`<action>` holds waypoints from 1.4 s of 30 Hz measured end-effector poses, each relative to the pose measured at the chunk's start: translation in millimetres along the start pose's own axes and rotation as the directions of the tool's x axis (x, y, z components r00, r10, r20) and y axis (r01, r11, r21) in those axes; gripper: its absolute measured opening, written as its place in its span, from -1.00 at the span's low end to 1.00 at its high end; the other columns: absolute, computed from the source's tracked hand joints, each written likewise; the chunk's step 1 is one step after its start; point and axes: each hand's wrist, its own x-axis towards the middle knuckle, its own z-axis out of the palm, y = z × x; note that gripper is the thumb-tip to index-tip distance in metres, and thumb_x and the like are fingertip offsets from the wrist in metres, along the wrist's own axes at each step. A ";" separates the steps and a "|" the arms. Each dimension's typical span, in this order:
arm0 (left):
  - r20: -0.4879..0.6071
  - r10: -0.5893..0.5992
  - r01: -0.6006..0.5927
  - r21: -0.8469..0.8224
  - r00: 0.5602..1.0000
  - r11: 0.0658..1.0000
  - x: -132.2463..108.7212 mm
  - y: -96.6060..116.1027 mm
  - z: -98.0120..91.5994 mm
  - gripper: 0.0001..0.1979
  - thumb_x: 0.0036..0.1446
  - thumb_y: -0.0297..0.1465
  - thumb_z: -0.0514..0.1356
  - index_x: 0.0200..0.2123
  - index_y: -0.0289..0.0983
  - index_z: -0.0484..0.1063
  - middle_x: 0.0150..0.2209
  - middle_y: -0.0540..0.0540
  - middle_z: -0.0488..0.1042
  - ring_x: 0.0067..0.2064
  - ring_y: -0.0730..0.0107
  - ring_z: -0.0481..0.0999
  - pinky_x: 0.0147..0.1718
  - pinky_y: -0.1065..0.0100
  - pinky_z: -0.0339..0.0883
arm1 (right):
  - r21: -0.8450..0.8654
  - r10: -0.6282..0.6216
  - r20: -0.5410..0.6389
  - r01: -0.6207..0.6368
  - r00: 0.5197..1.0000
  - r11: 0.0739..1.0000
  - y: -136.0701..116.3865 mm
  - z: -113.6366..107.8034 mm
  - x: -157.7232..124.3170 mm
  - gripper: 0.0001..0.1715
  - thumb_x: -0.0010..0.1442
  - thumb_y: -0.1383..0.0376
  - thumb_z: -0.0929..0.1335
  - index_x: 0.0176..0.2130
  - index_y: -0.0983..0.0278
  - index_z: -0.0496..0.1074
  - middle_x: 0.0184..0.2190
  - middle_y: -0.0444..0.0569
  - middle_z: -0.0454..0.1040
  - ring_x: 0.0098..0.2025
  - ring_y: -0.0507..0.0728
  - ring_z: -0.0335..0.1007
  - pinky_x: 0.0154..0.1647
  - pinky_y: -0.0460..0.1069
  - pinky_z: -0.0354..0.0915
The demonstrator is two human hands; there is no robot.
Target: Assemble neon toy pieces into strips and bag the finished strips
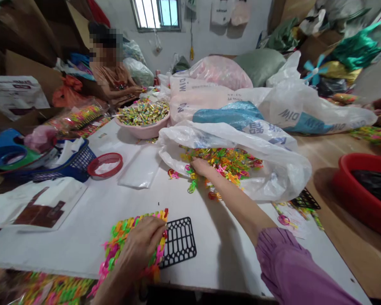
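Observation:
My left hand lies over rows of bright plastic pieces set on a black plastic grid rack. Its fingers are bent and closed round pieces at the end of the rows, beside the rack's bare part. My right hand reaches to the mouth of a white plastic sack. There its fingers close on small coloured pieces at the left edge of a loose heap. Its fingertips are partly hidden among them. A few pieces lie on the table just outside the sack.
A pink basin heaped with small pieces stands at the back, near a seated co-worker. Left are a red basket, a blue basket and a clear bag. A red tub stands right; full sacks lie behind.

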 end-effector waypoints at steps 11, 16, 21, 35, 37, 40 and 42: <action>0.057 -0.238 0.233 0.080 0.970 0.969 -5.2 -8.1 -12.4 -0.81 0.18 -0.35 0.05 -0.33 -0.27 0.43 -0.33 -0.06 0.47 -0.24 0.39 0.43 -0.18 0.36 0.25 | 0.217 0.052 -0.394 0.037 0.918 0.976 -31.6 -0.8 -74.5 -0.70 0.20 0.31 0.19 -0.10 0.34 0.34 -0.17 0.10 0.38 -0.16 0.17 0.29 -0.27 -0.04 0.13; 0.075 -0.215 0.202 0.146 0.974 0.968 -4.8 -3.2 -10.7 -0.82 0.19 -0.39 0.02 -0.33 -0.28 0.40 -0.34 -0.07 0.45 -0.26 0.37 0.41 -0.21 0.34 0.25 | 0.344 0.117 -0.126 -0.067 0.985 0.936 -68.3 39.5 -136.1 -0.76 0.21 0.23 0.20 -0.20 0.27 0.36 -0.29 0.00 0.47 -0.31 0.11 0.35 -0.40 -0.08 0.07; 0.074 -0.196 0.179 0.189 0.978 0.966 -5.1 1.2 -10.6 -0.83 0.19 -0.42 0.02 -0.35 -0.29 0.39 -0.36 -0.09 0.44 -0.27 0.35 0.41 -0.20 0.32 0.26 | 0.260 0.260 -0.125 -0.222 0.957 0.940 -61.1 52.2 -151.0 -0.77 0.20 0.30 0.20 -0.21 0.29 0.38 -0.28 0.07 0.46 -0.25 0.17 0.37 -0.33 -0.02 0.13; -0.006 -0.209 0.206 0.216 0.978 0.954 3.3 10.1 -14.1 -0.82 0.17 -0.40 0.03 -0.28 -0.28 0.42 -0.28 -0.11 0.46 -0.20 0.33 0.42 -0.15 0.30 0.28 | 0.893 0.052 -0.097 0.064 0.994 0.445 -148.8 64.2 -206.7 -0.91 0.05 0.29 0.26 -0.37 0.28 0.27 -0.57 -0.19 0.28 -0.55 -0.02 0.14 -0.53 -0.13 0.06; -0.096 -0.191 0.208 0.224 0.977 0.952 -6.7 18.3 -25.0 -0.80 0.19 -0.37 0.04 -0.21 -0.28 0.42 -0.22 -0.11 0.45 -0.15 0.30 0.40 -0.11 0.27 0.27 | 0.828 0.129 -0.138 0.043 0.982 0.560 -129.8 72.1 -206.7 -0.92 0.04 0.33 0.24 -0.36 0.28 0.26 -0.52 -0.15 0.29 -0.49 0.01 0.15 -0.48 -0.11 0.05; -0.115 -0.168 0.188 0.201 0.979 0.961 -29.6 32.5 -37.8 -0.79 0.20 -0.37 0.03 -0.18 -0.28 0.41 -0.23 -0.11 0.45 -0.13 0.31 0.40 -0.10 0.26 0.27 | 0.703 0.268 -0.198 -0.054 0.943 0.709 -89.5 67.9 -205.9 -0.88 0.06 0.31 0.22 -0.32 0.27 0.26 -0.49 -0.11 0.30 -0.46 0.04 0.17 -0.46 -0.09 0.05; -0.061 -0.157 0.166 0.187 0.986 0.968 -44.1 41.1 -37.4 -0.80 0.20 -0.38 0.04 -0.18 -0.28 0.41 -0.23 -0.11 0.45 -0.13 0.31 0.41 -0.11 0.27 0.28 | 0.689 0.348 -0.226 -0.103 0.910 0.717 -75.6 63.5 -203.5 -0.86 0.07 0.28 0.22 -0.31 0.27 0.26 -0.49 -0.10 0.31 -0.48 0.05 0.19 -0.47 -0.08 0.07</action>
